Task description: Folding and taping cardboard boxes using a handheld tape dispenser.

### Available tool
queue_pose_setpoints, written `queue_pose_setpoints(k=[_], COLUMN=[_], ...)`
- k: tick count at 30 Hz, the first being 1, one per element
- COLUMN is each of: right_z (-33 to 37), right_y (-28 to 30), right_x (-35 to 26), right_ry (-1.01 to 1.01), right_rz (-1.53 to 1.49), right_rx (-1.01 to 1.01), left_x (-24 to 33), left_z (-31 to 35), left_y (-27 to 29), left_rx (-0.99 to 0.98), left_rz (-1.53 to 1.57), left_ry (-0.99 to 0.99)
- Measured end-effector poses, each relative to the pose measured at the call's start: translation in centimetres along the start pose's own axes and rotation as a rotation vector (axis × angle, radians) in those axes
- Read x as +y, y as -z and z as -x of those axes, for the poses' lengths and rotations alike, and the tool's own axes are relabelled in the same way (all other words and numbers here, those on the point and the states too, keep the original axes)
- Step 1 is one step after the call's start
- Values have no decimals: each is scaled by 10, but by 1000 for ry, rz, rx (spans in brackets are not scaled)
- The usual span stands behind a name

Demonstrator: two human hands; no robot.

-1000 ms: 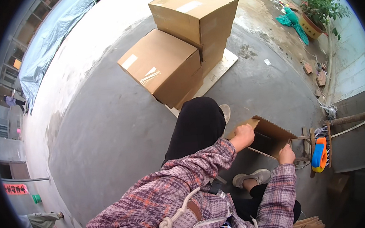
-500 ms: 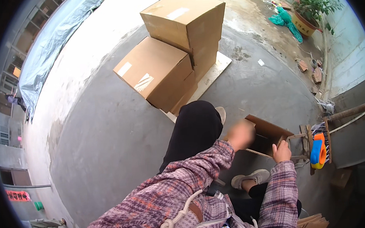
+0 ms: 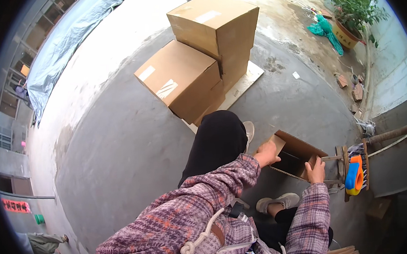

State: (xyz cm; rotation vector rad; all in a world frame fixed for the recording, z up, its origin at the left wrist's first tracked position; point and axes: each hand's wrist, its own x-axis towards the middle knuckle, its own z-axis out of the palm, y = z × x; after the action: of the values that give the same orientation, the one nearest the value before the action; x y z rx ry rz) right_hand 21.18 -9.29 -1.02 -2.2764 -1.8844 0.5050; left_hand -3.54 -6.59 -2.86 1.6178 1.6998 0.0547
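Note:
An open cardboard box (image 3: 303,144) stands on the floor between my feet and a small rack, its inside dark. My left hand (image 3: 266,154) grips the box's left end, where a short flap (image 3: 277,142) stands up beside the fingers. At the opposite end my right hand (image 3: 315,170) holds the right flap and edge, the fingers bent over the cardboard. Parts of the fingers are hidden against the box.
Closed cardboard cartons (image 3: 215,21) are stacked on a pale board (image 3: 251,77) ahead. To the right, a rack (image 3: 342,165) carries orange and blue tape-like rings (image 3: 354,176). A potted plant (image 3: 346,37) stands by the wall. Flat cardboard pieces (image 3: 344,252) lie at the lower right.
My left hand, blurred over the box's left end before, is now sharp and slightly lower, with the flap showing beside it. My right hand stays at the right end. The whole view has shifted slightly.

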Motion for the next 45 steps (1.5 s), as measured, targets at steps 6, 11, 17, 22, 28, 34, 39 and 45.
queue_pose_setpoints(k=[6,11,17,22,28,34,39,45], right_z=[9,9,6,1,13,29,31,2], right_y=[3,-6,-7,-9,-8,-10,-13,-15], right_x=[-14,-19,-13,-14,-13,-17,-14,0], right_ry=[-44,-27,-54,-76,-120,-149,-170,-52], right_rz=[118,213,221,190,119,82,42,17], right_rx=[-35,-68,-72,-28,-73,-80,-70,590], left_x=[8,-1,-4,-22,-30,-35,-32,-30], left_z=[-5,-4,6,20,13,12,10,2], left_y=[-15,-15,28,38,29,28,31,33], left_rx=[113,135,-374,-271,-136,-31,-40,-59], left_rz=[-199,-239,-118,-252,-341,-260,-241,-289], left_ry=[-38,-40,-255,-559,-642,-696,-677,-648])
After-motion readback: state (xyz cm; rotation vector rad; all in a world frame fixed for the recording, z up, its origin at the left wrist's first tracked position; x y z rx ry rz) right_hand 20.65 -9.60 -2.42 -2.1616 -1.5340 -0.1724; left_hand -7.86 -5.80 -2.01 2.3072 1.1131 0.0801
